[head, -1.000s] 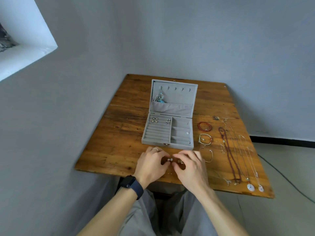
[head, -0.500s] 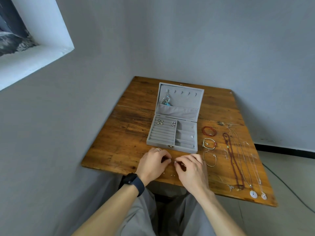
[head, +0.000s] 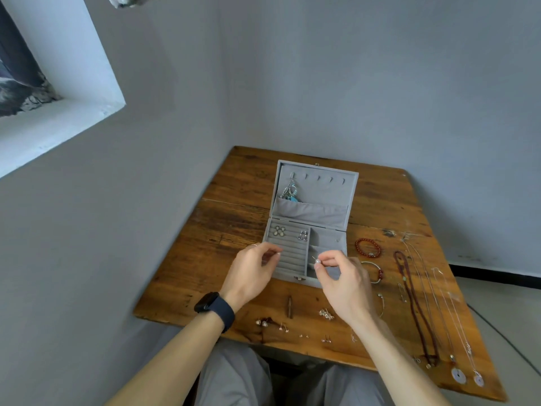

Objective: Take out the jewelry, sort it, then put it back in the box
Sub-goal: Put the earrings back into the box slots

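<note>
My right hand (head: 345,284) pinches a pearl earring (head: 317,261) above the open grey jewelry box (head: 304,247); my left hand (head: 251,273) pinches narrowly, contents indiscernible. Wooden table (head: 222,230) occupies a grey-walled corner

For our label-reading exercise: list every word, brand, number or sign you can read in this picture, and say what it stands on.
None can be read.
The jewelry box shows plain grey lining, no lettering.
The watch on the left wrist shows no readable face.
The wooden table bears no writing.
</note>
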A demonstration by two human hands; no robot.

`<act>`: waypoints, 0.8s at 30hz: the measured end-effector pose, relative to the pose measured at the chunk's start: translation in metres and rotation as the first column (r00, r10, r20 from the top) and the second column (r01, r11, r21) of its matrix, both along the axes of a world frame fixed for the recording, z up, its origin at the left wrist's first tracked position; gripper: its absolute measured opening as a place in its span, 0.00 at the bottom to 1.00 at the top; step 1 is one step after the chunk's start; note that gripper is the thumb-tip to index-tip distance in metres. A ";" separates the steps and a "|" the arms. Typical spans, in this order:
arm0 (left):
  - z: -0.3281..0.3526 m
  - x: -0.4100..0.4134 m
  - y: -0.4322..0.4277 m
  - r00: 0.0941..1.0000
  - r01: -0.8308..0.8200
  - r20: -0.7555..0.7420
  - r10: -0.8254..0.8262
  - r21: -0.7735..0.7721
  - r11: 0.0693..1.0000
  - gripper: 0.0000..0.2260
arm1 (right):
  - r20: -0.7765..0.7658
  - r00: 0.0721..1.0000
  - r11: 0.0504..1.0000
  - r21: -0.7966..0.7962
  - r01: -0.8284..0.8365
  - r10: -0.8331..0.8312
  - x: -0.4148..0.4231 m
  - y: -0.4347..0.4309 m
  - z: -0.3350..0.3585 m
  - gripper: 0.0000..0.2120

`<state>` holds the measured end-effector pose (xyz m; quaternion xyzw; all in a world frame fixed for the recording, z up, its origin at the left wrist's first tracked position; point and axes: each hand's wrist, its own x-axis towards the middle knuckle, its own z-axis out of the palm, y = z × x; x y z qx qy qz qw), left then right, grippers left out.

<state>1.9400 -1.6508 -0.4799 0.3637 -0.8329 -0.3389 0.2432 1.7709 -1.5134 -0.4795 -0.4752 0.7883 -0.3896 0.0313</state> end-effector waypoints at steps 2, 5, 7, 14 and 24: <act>-0.002 -0.008 -0.013 0.999 -0.007 0.036 0.008 -0.028 1.000 0.12 | -0.045 0.999 0.999 0.040 0.001 0.001 -0.008 -0.014 0.006 0.06; -0.007 -0.018 -0.024 0.998 -0.021 0.065 0.021 -0.007 1.000 0.12 | -0.135 0.991 0.997 0.081 -0.012 0.023 -0.019 -0.035 0.008 0.07; -0.012 -0.024 -0.026 0.998 -0.019 0.068 0.019 -0.001 1.000 0.12 | -0.190 0.980 0.991 0.131 -0.032 0.057 -0.024 -0.046 0.008 0.08; -0.037 -0.029 -0.019 0.993 -0.105 -0.053 0.106 0.032 0.994 0.09 | -0.288 0.952 0.971 0.236 -0.040 0.109 -0.026 -0.065 0.006 0.08; -0.041 -0.029 -0.016 0.986 -0.142 -0.085 0.145 0.032 0.989 0.10 | -0.300 0.946 0.918 0.397 0.010 0.119 -0.028 -0.086 0.010 0.08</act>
